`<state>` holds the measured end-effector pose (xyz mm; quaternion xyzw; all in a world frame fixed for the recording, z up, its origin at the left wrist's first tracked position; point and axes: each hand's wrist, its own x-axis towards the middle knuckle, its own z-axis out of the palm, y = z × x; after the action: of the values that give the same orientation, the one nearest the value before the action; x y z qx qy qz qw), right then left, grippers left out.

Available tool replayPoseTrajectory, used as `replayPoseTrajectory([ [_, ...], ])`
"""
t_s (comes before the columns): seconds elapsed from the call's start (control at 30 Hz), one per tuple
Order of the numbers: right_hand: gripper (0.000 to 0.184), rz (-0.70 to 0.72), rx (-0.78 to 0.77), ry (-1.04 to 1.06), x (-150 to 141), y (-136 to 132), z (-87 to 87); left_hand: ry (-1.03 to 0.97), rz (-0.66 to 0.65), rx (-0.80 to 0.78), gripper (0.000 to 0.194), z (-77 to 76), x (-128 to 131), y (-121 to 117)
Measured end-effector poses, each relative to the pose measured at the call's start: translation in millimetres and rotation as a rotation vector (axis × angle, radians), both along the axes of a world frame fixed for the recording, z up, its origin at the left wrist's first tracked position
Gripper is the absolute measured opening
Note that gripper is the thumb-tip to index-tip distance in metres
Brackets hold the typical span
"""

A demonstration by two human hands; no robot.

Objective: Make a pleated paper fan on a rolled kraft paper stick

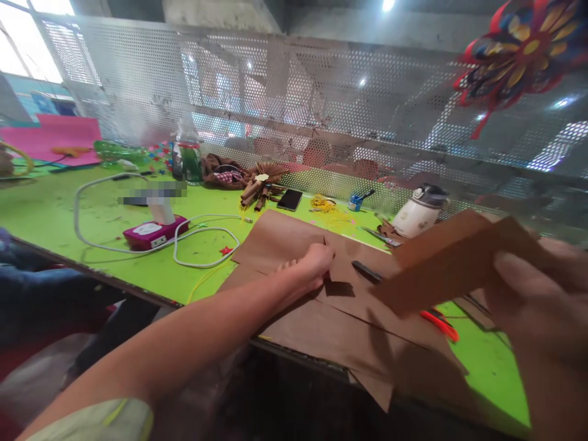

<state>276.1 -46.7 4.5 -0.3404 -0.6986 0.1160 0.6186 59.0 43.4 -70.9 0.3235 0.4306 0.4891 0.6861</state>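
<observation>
My right hand (pixel 533 294), blurred at the right edge, is closed on a folded strip of brown paper (pixel 436 263) raised above the table. My left hand (pixel 319 264) rests over the brown paper sheets (pixel 294 324) with its fingers pinched together. What sits between those fingers, if anything, I cannot make out. A small dark brown patch (pixel 339 288) shows just right of it; paper or shadow, I cannot tell. Between my hands a slim black tool (pixel 366 271) lies on the paper. An orange handle (pixel 441 323) pokes out below the raised strip.
On the green table (pixel 41 202) stand a magenta power socket (pixel 154 231) with a looping white cable (pixel 177 245), a green bottle (pixel 188 162) and a white flask (pixel 418 211). A phone (pixel 290 199) and brown paper rolls (pixel 255 190) lie near the perforated screen (pixel 294 92).
</observation>
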Motion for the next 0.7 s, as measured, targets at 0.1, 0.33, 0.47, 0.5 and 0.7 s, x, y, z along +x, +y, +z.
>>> replayPoseTrajectory([
  [0.1,0.016,0.060,-0.332,0.341,3,27,-1.8,0.036,0.013,0.036,0.007,1.7,0,-3],
  [0.33,0.028,0.466,-0.846,0.214,-21,58,-24.0,-0.037,-0.141,0.122,0.010,4.8,-4,-7],
  [0.47,0.028,0.340,-0.735,-0.057,-38,71,-39.6,-0.079,-0.281,0.149,0.015,8.7,-6,-10],
  [0.5,0.030,0.261,-0.691,-0.148,-40,75,-43.7,-0.083,-0.306,0.144,0.016,10.0,-6,-10],
  [0.7,0.031,0.012,-0.566,-0.286,-43,93,-62.8,-0.164,-0.378,0.144,0.028,16.7,-9,-12],
])
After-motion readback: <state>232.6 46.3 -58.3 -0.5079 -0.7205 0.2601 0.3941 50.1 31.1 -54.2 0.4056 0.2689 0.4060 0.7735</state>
